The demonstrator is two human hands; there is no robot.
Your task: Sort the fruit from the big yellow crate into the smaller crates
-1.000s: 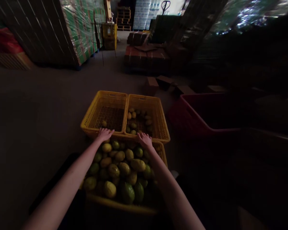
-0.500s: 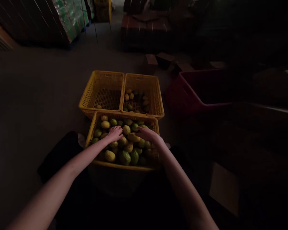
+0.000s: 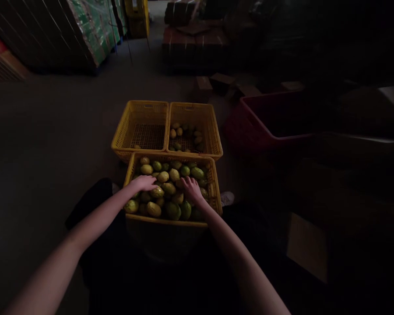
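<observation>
Oval yellow and green fruits (image 3: 173, 210) fill a yellow plastic crate (image 3: 170, 222) in front of me. My left hand (image 3: 145, 183) reaches over the left side of the pile, fingers stretched out, beside a mottled yellow-green fruit (image 3: 157, 192). It holds nothing that I can see. To the right of the middle, my right hand (image 3: 191, 189) bends its fingers over a yellowish fruit (image 3: 179, 183), which they partly cover. The exact kind of fruit is hard to make out in the dim light.
Behind the full crate stand two more yellow crates: the left one (image 3: 140, 105) with one fruit visible, the right one (image 3: 192, 106) with several. A dark red bin (image 3: 238, 127) is at right. Cardboard pieces (image 3: 307, 247) lie about; wrapped stacks (image 3: 93, 33) stand farther back.
My left hand has moved left, away from the fruits near the middle. My right hand has shifted slightly left and lower, its fingers now bent over a fruit. The view has shifted a little.
</observation>
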